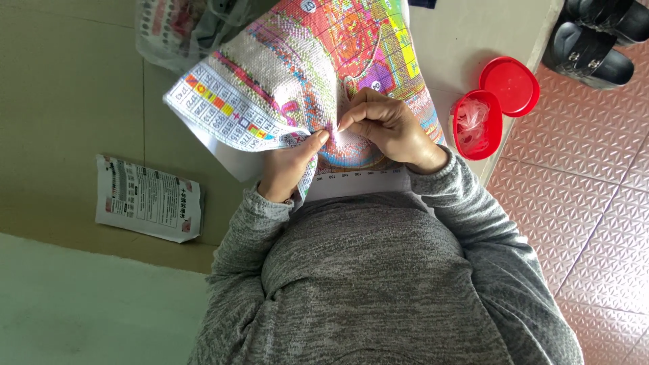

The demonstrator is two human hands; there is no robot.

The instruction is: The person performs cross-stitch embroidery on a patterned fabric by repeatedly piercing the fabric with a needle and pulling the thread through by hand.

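Observation:
A colourful cross-stitch cloth [291, 67] with a printed grid pattern lies folded across my lap and rises toward the top of the view. My left hand [287, 169] grips the folded edge of the cloth from below, thumb on top. My right hand [389, 125] rests on the cloth with its fingertips pinched together at the fold, right by the left thumb; any needle between them is too small to see. Grey knitted sleeves cover both arms.
An open red plastic box [476, 125] with thread inside and its lid [510, 84] sits on a pale surface at right. A printed paper sheet [149, 199] lies at left. A plastic bag [172, 27] is at top left, black shoes [595, 40] at top right.

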